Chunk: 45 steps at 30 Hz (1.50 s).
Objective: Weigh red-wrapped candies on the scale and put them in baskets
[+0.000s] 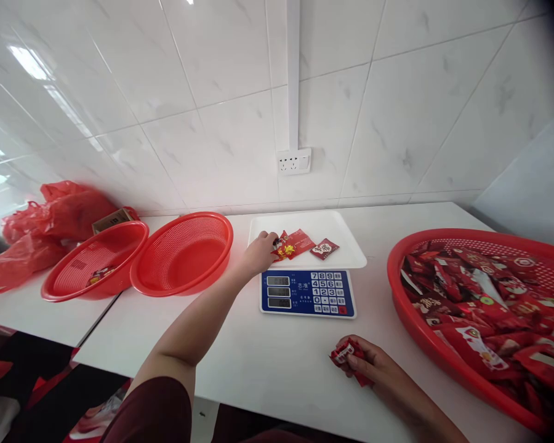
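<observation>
My left hand (261, 251) reaches onto the white pan (348, 243) of a blue-faced scale (307, 292), its fingers closed on a red candy packet (282, 247). Two more red packets (324, 248) lie on the pan just right of it. My right hand (368, 364) rests on the white table near the front edge, fingers curled around a small bunch of red packets (344, 354). A big red basket (447, 354) heaped with red candy packets stands to the right of that hand.
Two red mesh baskets (184, 252) (95, 261) sit left of the scale, the far one holding a packet. Red plastic bags (50, 221) and a cardboard box (113, 219) lie at the far left. A wall socket (294, 161) is above the scale.
</observation>
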Each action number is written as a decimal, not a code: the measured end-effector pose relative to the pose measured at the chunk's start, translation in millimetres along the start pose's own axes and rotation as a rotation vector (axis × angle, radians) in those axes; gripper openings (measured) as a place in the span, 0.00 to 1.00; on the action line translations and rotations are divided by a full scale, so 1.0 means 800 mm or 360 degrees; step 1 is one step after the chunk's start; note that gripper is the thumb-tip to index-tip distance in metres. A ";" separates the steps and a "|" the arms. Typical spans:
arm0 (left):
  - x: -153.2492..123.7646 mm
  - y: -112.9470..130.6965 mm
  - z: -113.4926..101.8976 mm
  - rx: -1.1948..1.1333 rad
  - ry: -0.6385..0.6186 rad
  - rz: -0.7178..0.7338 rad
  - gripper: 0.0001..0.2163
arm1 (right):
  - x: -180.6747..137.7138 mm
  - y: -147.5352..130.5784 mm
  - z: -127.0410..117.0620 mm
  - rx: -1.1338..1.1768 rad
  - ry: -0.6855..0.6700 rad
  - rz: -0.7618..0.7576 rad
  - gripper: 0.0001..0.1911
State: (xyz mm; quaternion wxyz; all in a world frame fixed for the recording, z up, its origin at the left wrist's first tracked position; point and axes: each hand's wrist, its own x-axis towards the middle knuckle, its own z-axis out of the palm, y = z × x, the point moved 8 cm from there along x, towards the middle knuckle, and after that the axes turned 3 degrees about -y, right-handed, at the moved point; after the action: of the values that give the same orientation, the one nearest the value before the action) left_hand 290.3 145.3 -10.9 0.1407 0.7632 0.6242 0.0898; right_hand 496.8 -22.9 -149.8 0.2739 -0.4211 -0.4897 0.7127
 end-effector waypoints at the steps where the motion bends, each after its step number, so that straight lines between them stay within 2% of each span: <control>1: 0.000 -0.001 -0.001 -0.0052 0.0016 0.0011 0.19 | 0.000 0.000 0.000 -0.0003 0.0001 -0.0003 0.21; 8: 0.002 -0.011 -0.008 -0.0442 0.0228 0.0051 0.20 | 0.000 0.001 -0.002 0.0003 0.0003 -0.0043 0.19; 14: 0.004 -0.044 -0.021 -0.0762 0.0510 -0.0052 0.19 | 0.000 0.000 -0.001 0.0042 0.0001 -0.0046 0.19; 18: 0.000 -0.068 -0.049 -0.0938 0.0686 -0.0130 0.19 | -0.001 -0.001 -0.001 0.0025 0.0036 -0.0029 0.19; 22: -0.018 -0.097 -0.098 -0.0988 0.0857 -0.0193 0.21 | -0.003 -0.001 0.000 0.0008 0.0060 -0.0004 0.20; 24: -0.034 -0.120 -0.124 -0.0943 0.0934 -0.0250 0.22 | -0.004 -0.001 -0.001 0.0016 0.0089 0.0010 0.20; 27: -0.063 -0.160 -0.160 -0.0531 0.1023 -0.0408 0.21 | -0.004 -0.001 -0.001 -0.0023 0.0088 0.0002 0.20; 30: -0.085 -0.186 -0.173 -0.0132 0.0978 -0.0536 0.20 | -0.002 0.001 0.000 -0.0103 0.0032 -0.0009 0.20; 33: -0.086 -0.176 -0.154 -0.0012 0.0836 -0.0523 0.19 | 0.000 0.004 -0.003 -0.0106 0.0053 -0.0015 0.20; 35: -0.069 -0.142 -0.123 0.0064 0.0677 -0.0368 0.16 | 0.000 0.004 -0.003 -0.0093 0.0056 -0.0011 0.20; 38: -0.030 -0.076 -0.063 0.0105 0.0347 -0.0060 0.15 | -0.001 0.000 -0.001 -0.0067 0.0075 -0.0019 0.20; 40: -0.005 -0.045 -0.032 0.0123 0.0202 0.0026 0.15 | -0.003 -0.003 -0.001 -0.0029 0.0108 -0.0028 0.19; 42: 0.014 -0.027 -0.013 0.0148 0.0119 0.0035 0.14 | -0.005 -0.004 -0.002 0.0013 0.0135 -0.0029 0.19; 45: 0.034 -0.016 -0.007 0.0170 0.0085 0.0008 0.15 | -0.005 -0.004 -0.002 0.0008 0.0097 -0.0049 0.20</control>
State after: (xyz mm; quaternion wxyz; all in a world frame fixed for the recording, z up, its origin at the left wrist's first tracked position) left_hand 282.4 174.7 -10.8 0.0829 0.7686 0.6296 0.0770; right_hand 500.2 -24.1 -145.6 0.3005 -0.4344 -0.4857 0.6964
